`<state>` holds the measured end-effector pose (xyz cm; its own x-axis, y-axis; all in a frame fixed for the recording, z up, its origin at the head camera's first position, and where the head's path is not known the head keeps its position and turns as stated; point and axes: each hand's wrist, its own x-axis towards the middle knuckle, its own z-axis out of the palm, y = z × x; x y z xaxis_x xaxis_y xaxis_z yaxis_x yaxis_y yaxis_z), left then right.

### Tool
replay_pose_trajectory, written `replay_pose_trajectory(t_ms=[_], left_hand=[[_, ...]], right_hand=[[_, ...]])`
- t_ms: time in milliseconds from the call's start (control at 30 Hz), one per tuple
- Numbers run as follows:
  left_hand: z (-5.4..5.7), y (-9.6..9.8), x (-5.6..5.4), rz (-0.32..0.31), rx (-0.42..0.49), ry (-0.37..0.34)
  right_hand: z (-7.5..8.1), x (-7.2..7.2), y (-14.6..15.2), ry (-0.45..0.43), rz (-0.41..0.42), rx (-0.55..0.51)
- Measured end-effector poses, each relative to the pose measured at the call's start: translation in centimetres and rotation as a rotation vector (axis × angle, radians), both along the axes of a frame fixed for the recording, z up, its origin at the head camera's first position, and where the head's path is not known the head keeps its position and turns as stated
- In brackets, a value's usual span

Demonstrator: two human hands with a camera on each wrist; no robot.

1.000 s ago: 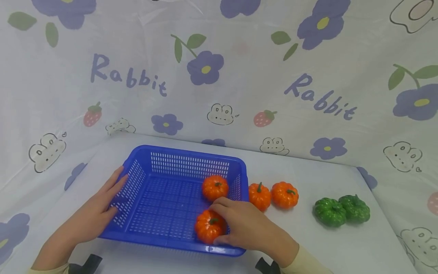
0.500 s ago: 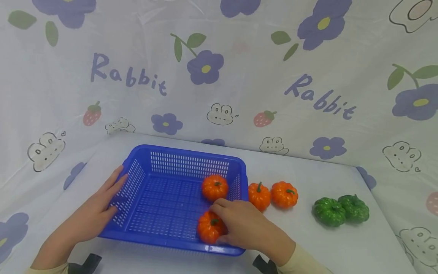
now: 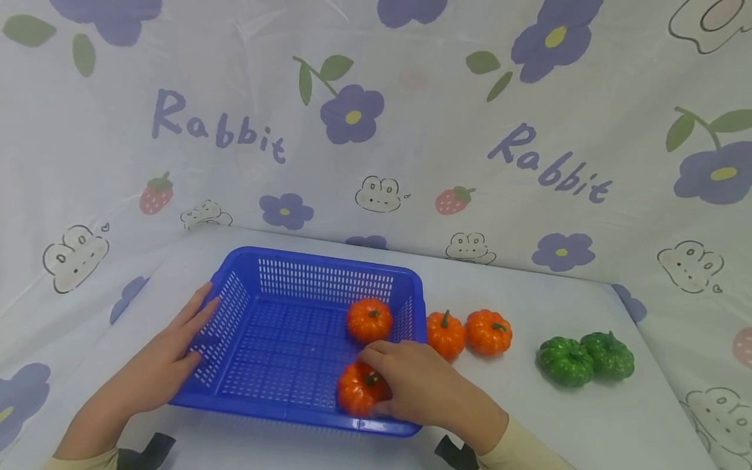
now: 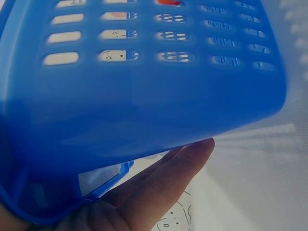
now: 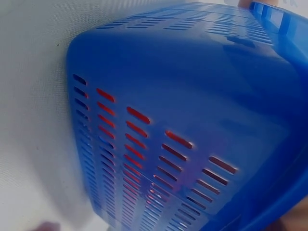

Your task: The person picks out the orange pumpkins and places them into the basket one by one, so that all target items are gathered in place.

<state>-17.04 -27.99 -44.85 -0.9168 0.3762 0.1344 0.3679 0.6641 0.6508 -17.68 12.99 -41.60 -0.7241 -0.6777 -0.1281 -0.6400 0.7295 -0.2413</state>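
In the head view my right hand (image 3: 420,385) reaches over the right side of a blue slotted plastic basket (image 3: 282,413). Its fingers and thumb hold a small orange pumpkin (image 3: 356,390) at the basket's near right corner. Behind that one, a second orange pumpkin (image 3: 369,320) sits inside against the right end. My left hand (image 3: 155,372) lies against the basket's left wall with fairly straight fingers. The left wrist view has one of its fingers (image 4: 168,185) extended along the underside of the basket (image 4: 144,106). Red-orange shows through the slots in the right wrist view.
Just right of the basket, two more orange pumpkins, one near (image 3: 445,336) and one farther (image 3: 489,333), stand on the white table (image 3: 511,418). Two green pumpkins, one left (image 3: 565,362) and one right (image 3: 608,357), touch farther right. A printed curtain (image 3: 411,150) hangs behind.
The pumpkin in my right hand has shifted slightly to the right and turned a little, its stem leaning more rightward. My left hand and the basket stay put.
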Motion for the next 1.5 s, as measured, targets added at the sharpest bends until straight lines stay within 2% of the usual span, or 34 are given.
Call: replay_pose_trajectory(t_ms=[333,467,667,800,933,1133,1300,1500], left_hand=[[0.0,-0.1,0.0,0.003,-0.014,-0.001],[0.0,0.0,0.0,-0.005,-0.013,0.001],[0.1,0.0,-0.1,-0.006,-0.043,0.001],[0.2,0.1,-0.1,-0.007,-0.082,-0.016],[0.5,0.1,-0.2,-0.011,-0.110,-0.007],[1.0,0.0,-0.4,-0.015,-0.139,0.016],[0.7,0.2,-0.5,-0.005,-0.131,0.042],[0.2,0.5,-0.5,0.016,-0.077,0.015]], right_hand=[[-0.2,-0.2,0.7,-0.080,-0.010,-0.141],[-0.2,0.0,1.3,-0.111,-0.008,-0.259],[0.2,0.6,2.7,-0.157,-0.055,-0.443],[0.5,1.1,3.8,-0.120,-0.101,-0.504],[0.9,1.4,4.7,-0.044,-0.118,-0.549],[1.3,1.6,5.8,0.024,-0.146,-0.598],[1.4,1.8,6.5,0.102,-0.172,-0.586],[1.8,1.9,7.3,0.119,-0.226,-0.596]])
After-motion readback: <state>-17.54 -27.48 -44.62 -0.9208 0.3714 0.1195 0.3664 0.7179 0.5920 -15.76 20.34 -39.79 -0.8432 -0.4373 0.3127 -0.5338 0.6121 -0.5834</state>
